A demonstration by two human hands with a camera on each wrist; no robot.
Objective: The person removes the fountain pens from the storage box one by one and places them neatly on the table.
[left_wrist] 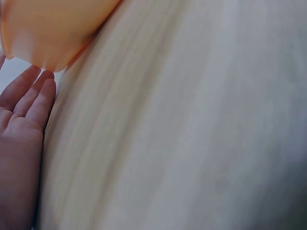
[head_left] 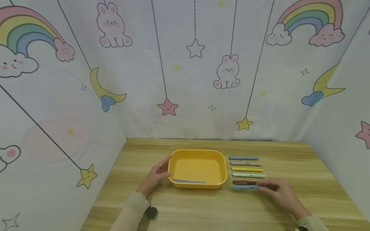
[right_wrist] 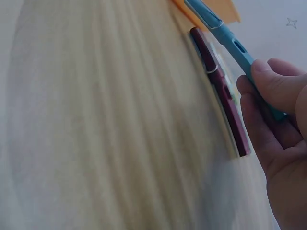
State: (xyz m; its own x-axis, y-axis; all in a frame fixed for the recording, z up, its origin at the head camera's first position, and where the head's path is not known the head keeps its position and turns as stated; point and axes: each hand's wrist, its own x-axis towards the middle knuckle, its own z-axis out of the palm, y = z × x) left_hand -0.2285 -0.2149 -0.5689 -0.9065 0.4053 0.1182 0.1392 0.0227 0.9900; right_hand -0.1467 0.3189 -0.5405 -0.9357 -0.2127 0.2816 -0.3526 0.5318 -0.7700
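So the right hand (head_left: 278, 191) has the near blue pen (head_left: 245, 187) pinched between thumb and fingers, clip end pointing toward the yellow tray (head_left: 199, 166); the right wrist view makes it look tipped up off the table (head_left: 199, 211), though the head view doesn't really settle that. Left hand (head_left: 156, 175) is at the tray's left side, fingers pretty straight against it, so imo it's just steadying the thing. One blue-grey pen (head_left: 189, 181) lies in the tray along the near wall, so my read is the step in hand is picking up another pen to go in, and the next move calls for lifting it over the right rim and laying it down inside. The dark red pen (head_left: 244, 182) sits right next to the fingers, so a straight-up lift seems safer than a sideways drag. Past it lie the pale green pen (head_left: 248, 175), yellow pen (head_left: 247, 169), pinkish pen (head_left: 245, 164) and far blue pen (head_left: 243, 158), left ends near the tray with only a skinny gap. Loads of bare table on the near side, plus most of the tray floor; the curtain (head_left: 196, 73) hangs behind, well clear of both hands.
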